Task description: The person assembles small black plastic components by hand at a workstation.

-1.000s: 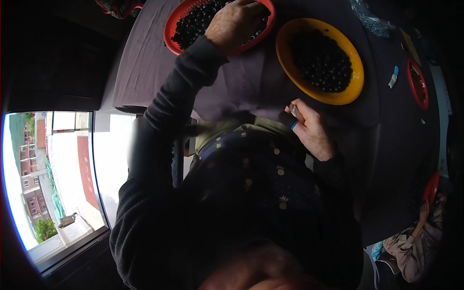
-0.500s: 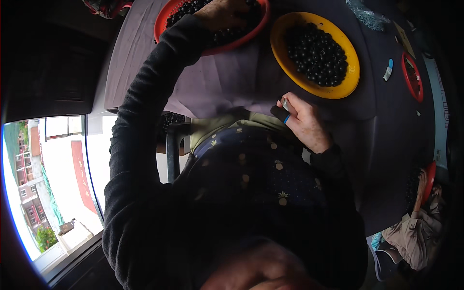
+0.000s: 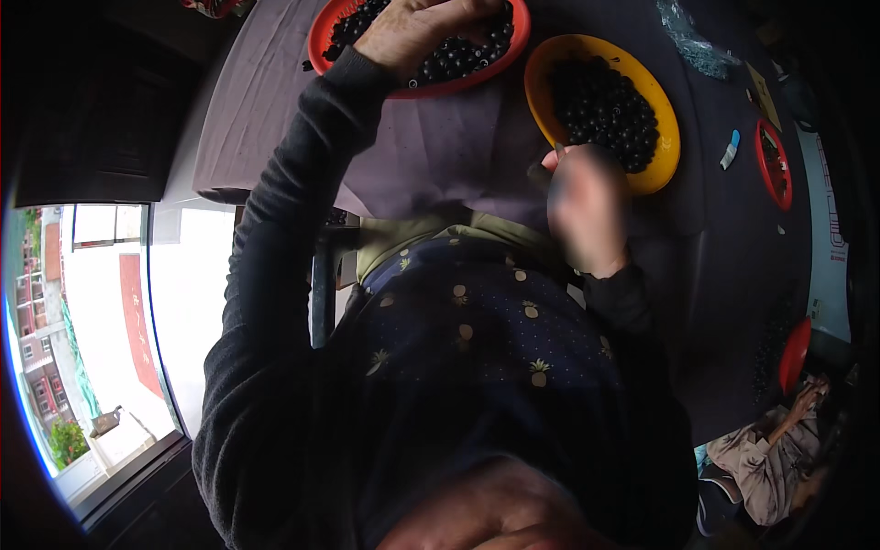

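My left hand (image 3: 403, 37) is over a red basket (image 3: 327, 62) of small, shiny black fruit-like balls (image 3: 458, 62), some marked with a pale ring. Its fingers look bent together near the top edge, where what they hold cannot be made out. At the near rim of a yellow oval basin (image 3: 667, 165), my right hand (image 3: 587, 206) is closed and smeared by motion. A small, thin tool (image 3: 558, 147) pokes out from its fingers, too blurred to name more exactly. More black balls (image 3: 605, 110) fill the basin.
A greyish-purple cloth (image 3: 431, 147) covers the table. To the right lie a blue-and-white small object (image 3: 731, 149), a red dish (image 3: 775, 167) and crumpled clear plastic (image 3: 692, 41). At the lower right, another person's arm (image 3: 796, 412) is near a red container (image 3: 795, 356). A bright window (image 3: 147, 312) is at left.
My left hand has lifted from among the black balls in the red basket. My right hand has moved up to the yellow basin's near rim. The view has shifted slightly.
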{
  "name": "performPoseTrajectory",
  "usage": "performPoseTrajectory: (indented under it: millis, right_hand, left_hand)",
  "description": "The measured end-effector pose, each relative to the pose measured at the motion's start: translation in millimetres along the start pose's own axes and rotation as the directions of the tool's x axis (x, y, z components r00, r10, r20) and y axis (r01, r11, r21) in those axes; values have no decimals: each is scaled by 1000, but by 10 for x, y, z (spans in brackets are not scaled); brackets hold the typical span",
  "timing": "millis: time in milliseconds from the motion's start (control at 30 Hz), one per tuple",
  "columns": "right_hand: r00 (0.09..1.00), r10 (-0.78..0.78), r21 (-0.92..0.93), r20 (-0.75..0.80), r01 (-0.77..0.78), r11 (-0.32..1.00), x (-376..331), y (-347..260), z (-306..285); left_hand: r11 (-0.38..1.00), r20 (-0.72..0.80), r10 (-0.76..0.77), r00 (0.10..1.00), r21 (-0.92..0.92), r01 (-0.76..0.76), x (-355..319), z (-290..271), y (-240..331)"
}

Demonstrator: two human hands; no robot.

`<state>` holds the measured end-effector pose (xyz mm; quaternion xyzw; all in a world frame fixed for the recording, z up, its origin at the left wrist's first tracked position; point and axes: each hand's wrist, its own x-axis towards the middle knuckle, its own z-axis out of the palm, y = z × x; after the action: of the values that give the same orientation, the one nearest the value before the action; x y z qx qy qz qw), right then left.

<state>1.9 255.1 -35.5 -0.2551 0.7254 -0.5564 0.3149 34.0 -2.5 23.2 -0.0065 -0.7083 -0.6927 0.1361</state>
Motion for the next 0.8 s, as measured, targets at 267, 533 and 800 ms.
performPoseTrajectory:
  millis: [267, 533, 800]
  right_hand:
    - [775, -625, -196, -91, 601, 775, 155, -600, 157]
    - [758, -651, -142, 29, 648, 748, 278, -600, 321]
    - [716, -694, -239, 81, 690, 684, 288, -770, 326]
  left_hand:
    - [825, 66, -22, 998, -563, 55, -620, 363, -277]
    - [722, 116, 4, 993, -687, 78, -811, 474, -227]
    - [702, 130, 126, 984, -712, 4, -811, 424, -402]
